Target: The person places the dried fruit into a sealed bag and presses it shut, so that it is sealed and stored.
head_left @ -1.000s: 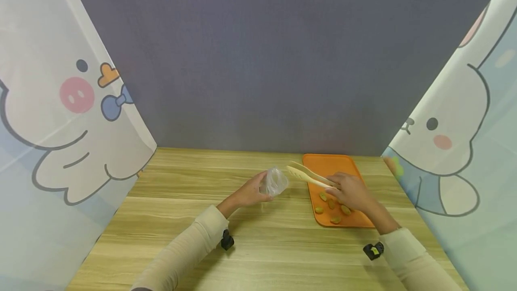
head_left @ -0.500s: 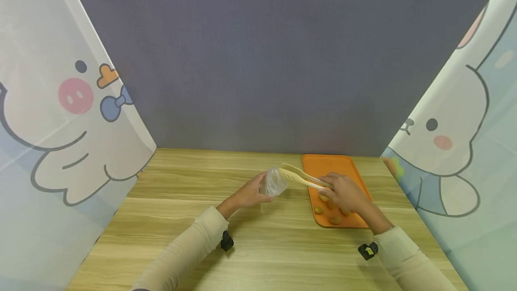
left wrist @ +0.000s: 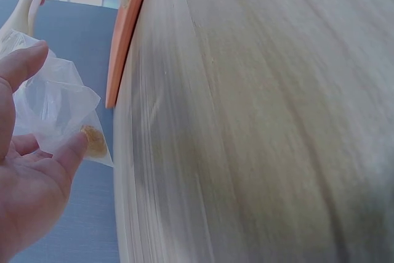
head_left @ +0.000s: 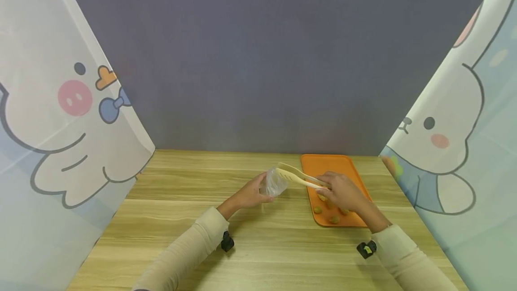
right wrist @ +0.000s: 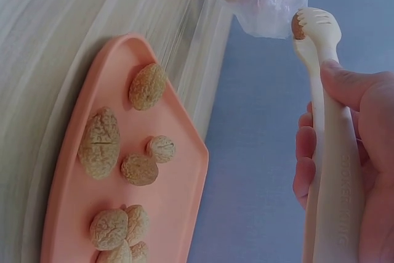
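- Bench [head_left: 295, 205] shows between our bag [head_left: 276, 185] and the tray [head_left: 310, 199] edge.
- Our left hand [head_left: 251, 192] grasps the bag, fingers curled.
- Our right hand [head_left: 342, 191] grips tongs [right wrist: 338, 158] pinching a walnut [right wrist: 297, 27].

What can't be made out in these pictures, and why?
- Head view: part of the orange tray, behind the right hand.
- Right wrist view: the lowest brown pieces, cut by the bottom edge.
- Right wrist view: part of the gripped piece, behind the tongs' front tip.
- Left wrist view: part of the clear bag, behind the left hand.
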Available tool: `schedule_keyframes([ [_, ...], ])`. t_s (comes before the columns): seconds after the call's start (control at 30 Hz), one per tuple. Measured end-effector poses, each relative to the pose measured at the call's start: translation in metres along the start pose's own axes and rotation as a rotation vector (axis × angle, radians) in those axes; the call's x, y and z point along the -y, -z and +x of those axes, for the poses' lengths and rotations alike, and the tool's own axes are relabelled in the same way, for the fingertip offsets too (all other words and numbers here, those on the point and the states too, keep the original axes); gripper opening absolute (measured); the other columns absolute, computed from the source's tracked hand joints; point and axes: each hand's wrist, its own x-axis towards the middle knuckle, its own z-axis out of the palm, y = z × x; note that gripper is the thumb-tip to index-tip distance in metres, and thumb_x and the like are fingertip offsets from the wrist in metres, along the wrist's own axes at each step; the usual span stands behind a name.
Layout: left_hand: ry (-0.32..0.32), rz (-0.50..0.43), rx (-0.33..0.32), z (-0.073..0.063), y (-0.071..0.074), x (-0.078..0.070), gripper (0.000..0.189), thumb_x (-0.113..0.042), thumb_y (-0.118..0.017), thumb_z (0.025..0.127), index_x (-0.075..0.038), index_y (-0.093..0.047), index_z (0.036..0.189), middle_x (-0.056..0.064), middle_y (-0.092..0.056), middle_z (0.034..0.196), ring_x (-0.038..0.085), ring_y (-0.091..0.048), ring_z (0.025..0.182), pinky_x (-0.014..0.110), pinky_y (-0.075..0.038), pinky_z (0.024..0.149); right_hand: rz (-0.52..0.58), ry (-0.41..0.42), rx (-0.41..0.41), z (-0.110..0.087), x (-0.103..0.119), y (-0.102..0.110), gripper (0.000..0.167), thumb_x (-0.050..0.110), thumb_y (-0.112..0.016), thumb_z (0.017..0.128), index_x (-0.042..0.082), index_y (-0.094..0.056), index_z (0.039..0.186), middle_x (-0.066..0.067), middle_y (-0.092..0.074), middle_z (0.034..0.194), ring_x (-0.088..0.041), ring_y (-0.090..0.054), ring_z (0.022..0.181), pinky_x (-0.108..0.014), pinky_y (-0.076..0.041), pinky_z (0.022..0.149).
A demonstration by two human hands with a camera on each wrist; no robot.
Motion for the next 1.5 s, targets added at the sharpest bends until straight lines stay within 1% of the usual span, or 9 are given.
schedule_keyframes([
  [0.13,0.008,-0.020,-0.001,-0.001,0.000,0.000,0.093,-0.017,-0.079,0.087,-0.006,-0.024,0.161,0.017,-0.050,0.148,0.035,-0.054,0.132,0.055,-0.047,0.108,-0.001,0.016,-0.011,0.001,0.003,-0.002,0.042,0.023,-0.076,0.092,0.000,-0.070,0.127,-0.008,-0.072,0.109,0.002,-0.049,0.065,-0.021,-0.045,0.059],
  [0.33,-0.009,-0.060,0.010,0.000,0.000,0.003,0.091,-0.016,-0.079,0.088,-0.005,-0.024,0.161,0.018,-0.048,0.150,0.040,-0.051,0.137,0.056,-0.049,0.107,0.003,0.018,-0.008,0.002,0.006,-0.002,0.044,0.025,-0.074,0.094,-0.002,-0.068,0.128,-0.010,-0.072,0.110,0.001,-0.049,0.067,-0.023,-0.045,0.061],
  [0.53,-0.015,-0.065,0.013,0.000,0.000,0.003,0.090,-0.017,-0.078,0.090,-0.006,-0.024,0.161,0.017,-0.050,0.147,0.036,-0.055,0.131,0.054,-0.051,0.103,0.027,-0.012,-0.005,0.002,0.005,0.002,0.045,0.023,-0.075,0.093,-0.001,-0.067,0.130,-0.010,-0.072,0.111,-0.002,-0.048,0.065,-0.022,-0.044,0.060],
  [0.7,-0.001,-0.048,0.000,0.000,0.000,0.004,0.091,-0.019,-0.079,0.089,-0.007,-0.025,0.161,0.016,-0.050,0.147,0.034,-0.056,0.128,0.053,-0.052,0.103,0.024,-0.019,-0.012,-0.001,-0.002,0.004,0.043,0.021,-0.075,0.093,-0.002,-0.068,0.129,-0.010,-0.071,0.108,0.000,-0.047,0.065,-0.022,-0.043,0.059],
  [0.87,-0.003,-0.048,-0.006,0.000,0.000,0.005,0.091,-0.020,-0.079,0.089,-0.008,-0.025,0.161,0.016,-0.050,0.148,0.035,-0.056,0.129,0.053,-0.051,0.103,0.018,0.004,-0.034,-0.008,-0.008,0.007,0.042,0.019,-0.074,0.093,-0.003,-0.068,0.128,-0.008,-0.070,0.101,0.003,-0.045,0.061,-0.021,-0.043,0.057],
  [1.03,-0.001,-0.069,-0.001,-0.001,0.001,0.004,0.092,-0.018,-0.079,0.088,-0.007,-0.025,0.161,0.018,-0.047,0.150,0.039,-0.054,0.133,0.054,-0.052,0.102,-0.007,0.018,-0.062,-0.015,-0.016,0.008,0.039,0.016,-0.076,0.091,-0.004,-0.070,0.124,-0.007,-0.069,0.097,-0.002,-0.050,0.069,-0.023,-0.044,0.061],
  [1.2,-0.007,-0.044,-0.008,-0.001,0.001,0.005,0.092,-0.020,-0.079,0.088,-0.006,-0.025,0.161,0.018,-0.048,0.150,0.036,-0.055,0.130,0.053,-0.053,0.101,-0.053,0.011,-0.070,-0.023,-0.026,0.007,0.037,0.016,-0.077,0.090,-0.003,-0.072,0.122,-0.009,-0.070,0.097,-0.004,-0.053,0.071,-0.025,-0.045,0.060],
  [1.33,-0.011,-0.030,-0.015,-0.001,0.001,0.005,0.091,-0.021,-0.080,0.088,-0.007,-0.027,0.160,0.017,-0.049,0.148,0.034,-0.056,0.127,0.052,-0.053,0.100,-0.036,-0.016,-0.062,-0.031,-0.032,0.008,0.036,0.016,-0.077,0.090,-0.003,-0.072,0.120,-0.007,-0.070,0.094,-0.001,-0.049,0.067,-0.024,-0.043,0.059],
  [1.5,-0.003,-0.043,-0.015,-0.002,0.002,0.004,0.091,-0.021,-0.079,0.088,-0.008,-0.026,0.161,0.017,-0.049,0.148,0.034,-0.056,0.126,0.053,-0.052,0.101,-0.023,-0.024,-0.062,-0.040,-0.039,0.009,0.036,0.015,-0.077,0.090,-0.005,-0.071,0.119,-0.005,-0.068,0.090,0.001,-0.044,0.065,-0.022,-0.040,0.057],
])
